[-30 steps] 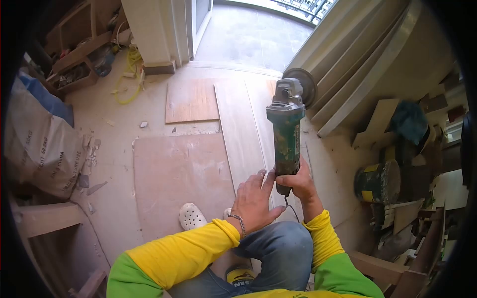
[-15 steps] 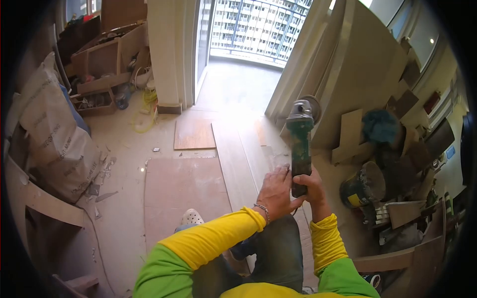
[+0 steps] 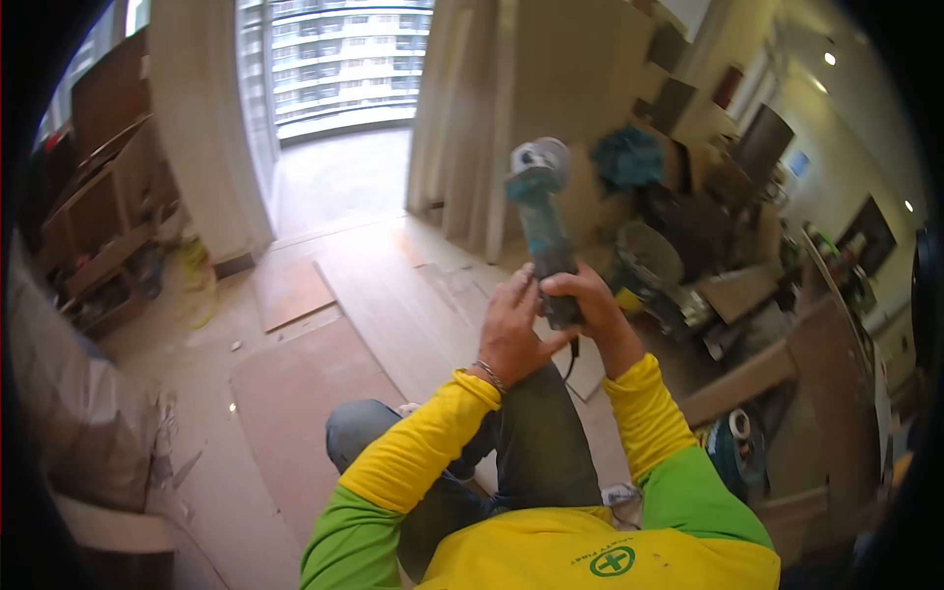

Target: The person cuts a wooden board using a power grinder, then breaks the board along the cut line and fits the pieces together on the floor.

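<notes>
An angle grinder [image 3: 544, 228] with a teal body and dark handle stands nearly upright in front of me, its metal head and disc at the top. My right hand [image 3: 593, 307] is wrapped round the lower handle, thumb across the front. Along the handle's left side is my left hand [image 3: 513, 323], fingers stretched upward and thumb spread beneath the tool's end. A dark cord hangs below the grinder. Under and beyond my hands, a long pale plank [image 3: 388, 295] lies on the floor beside a brownish board [image 3: 305, 393].
At left are a large sack [image 3: 84, 383] and a wooden box [image 3: 113, 197] of odds and ends. Tall panels [image 3: 462, 128] lean beside the balcony doorway. On the right sit a bucket [image 3: 649, 254], a teal cloth bundle [image 3: 626, 159], offcuts and a wooden frame [image 3: 831, 393].
My view has swung to the right, so the doorway and planks sit farther left. The grinder stays in my right hand, with my left hand still beside its handle.
</notes>
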Demonstrator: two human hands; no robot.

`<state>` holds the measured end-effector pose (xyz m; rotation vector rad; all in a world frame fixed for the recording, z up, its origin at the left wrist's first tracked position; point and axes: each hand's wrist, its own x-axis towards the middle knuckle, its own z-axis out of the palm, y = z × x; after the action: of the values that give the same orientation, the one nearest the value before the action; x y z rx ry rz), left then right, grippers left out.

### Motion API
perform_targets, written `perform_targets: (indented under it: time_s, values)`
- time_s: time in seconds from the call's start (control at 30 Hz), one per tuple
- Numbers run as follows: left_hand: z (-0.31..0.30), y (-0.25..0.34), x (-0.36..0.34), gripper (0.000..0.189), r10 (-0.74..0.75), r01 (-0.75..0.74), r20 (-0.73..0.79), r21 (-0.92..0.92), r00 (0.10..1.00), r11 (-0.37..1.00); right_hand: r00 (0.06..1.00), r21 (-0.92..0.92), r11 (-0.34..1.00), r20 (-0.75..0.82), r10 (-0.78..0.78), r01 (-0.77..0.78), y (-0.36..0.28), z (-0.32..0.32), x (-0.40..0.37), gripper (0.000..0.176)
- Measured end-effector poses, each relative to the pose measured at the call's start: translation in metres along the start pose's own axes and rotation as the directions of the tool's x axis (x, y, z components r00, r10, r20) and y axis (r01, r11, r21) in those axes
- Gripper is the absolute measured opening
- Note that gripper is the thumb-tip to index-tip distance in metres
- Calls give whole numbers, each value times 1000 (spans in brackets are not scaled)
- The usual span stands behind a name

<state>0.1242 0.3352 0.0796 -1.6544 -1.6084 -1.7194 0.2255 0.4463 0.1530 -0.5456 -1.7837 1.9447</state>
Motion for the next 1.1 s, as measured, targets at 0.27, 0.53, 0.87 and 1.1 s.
perform_targets:
  time_s: [0.27, 0.53, 0.87, 1.1]
  values:
    - [22, -4, 3, 72, 30, -32, -12, -156, 999, 987, 992, -137, 990, -127, 0, -18, -20, 7, -10, 30]
    - [32, -44, 9, 77, 198, -108, 284, -304, 938, 947, 938, -109, 993, -348, 6, -47, -1, -32, -40, 34]
    - [16, -146, 27, 70, -336, 344, 130, -38, 933, 938, 737, -313, 945, -660, -143, -97, 62, -174, -111, 36]
    - [16, -146, 6, 68, -490, 485, 268, 89, 830, 870, 559, -189, 924, -828, 32, -333, 167, -238, -183, 36]
